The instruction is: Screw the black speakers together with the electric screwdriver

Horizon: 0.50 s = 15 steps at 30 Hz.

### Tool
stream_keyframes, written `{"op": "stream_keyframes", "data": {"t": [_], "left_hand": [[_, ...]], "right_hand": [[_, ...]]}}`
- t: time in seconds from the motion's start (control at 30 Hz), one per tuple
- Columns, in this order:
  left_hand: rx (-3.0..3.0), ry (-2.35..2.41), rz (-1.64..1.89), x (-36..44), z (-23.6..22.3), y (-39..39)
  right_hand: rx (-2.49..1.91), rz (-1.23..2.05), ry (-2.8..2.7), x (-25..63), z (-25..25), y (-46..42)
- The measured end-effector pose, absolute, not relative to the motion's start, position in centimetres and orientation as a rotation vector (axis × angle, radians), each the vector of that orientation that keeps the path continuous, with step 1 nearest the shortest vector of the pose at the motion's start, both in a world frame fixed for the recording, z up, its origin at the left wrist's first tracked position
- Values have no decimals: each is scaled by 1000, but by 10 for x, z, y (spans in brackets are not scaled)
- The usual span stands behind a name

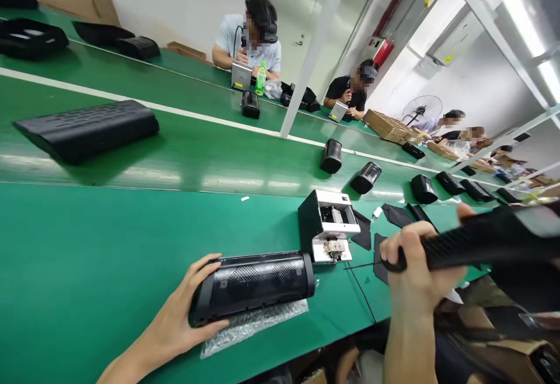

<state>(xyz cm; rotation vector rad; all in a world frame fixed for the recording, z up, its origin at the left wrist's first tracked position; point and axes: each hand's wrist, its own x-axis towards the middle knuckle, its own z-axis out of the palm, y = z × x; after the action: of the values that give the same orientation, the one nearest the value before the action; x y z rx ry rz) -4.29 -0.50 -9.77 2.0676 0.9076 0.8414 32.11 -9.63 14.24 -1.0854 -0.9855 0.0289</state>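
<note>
A long black speaker housing (262,279) with perforated panels lies on the green bench in front of me. My left hand (184,302) grips its left end, fingers over the top edge and thumb along the bottom. Bubble wrap (258,325) shows below the housing. Raised on the right, my right hand (420,261) is closed around a black electric screwdriver (464,238) with a ribbed handle, partly blurred. A thin dark rod or cord extends left from that hand. Between both hands stands a black-and-white screw feeder (328,226).
Dark flat pieces (396,215) lie behind my right hand. Along the green conveyor (210,162) stand several black housings, including a large one (91,130) at left. A white post (312,51) rises beyond the feeder. Co-workers (249,39) sit across the line. Cardboard boxes (516,343) are lower right.
</note>
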Motion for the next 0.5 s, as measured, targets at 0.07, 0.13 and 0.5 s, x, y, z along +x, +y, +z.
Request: {"op": "stream_keyframes", "data": {"t": [0.07,0.13,0.5], "left_hand": [[2083,917,867,-42,-97,-5],[2089,922,884,-42,-96,-5],[2072,805,861,-40,-92,-2]], "right_hand": [[-1076,13,-987,339,132,-76],[-1064,28,-998,345,118,-60],[-1089,381,-944,296,105,-108]]}}
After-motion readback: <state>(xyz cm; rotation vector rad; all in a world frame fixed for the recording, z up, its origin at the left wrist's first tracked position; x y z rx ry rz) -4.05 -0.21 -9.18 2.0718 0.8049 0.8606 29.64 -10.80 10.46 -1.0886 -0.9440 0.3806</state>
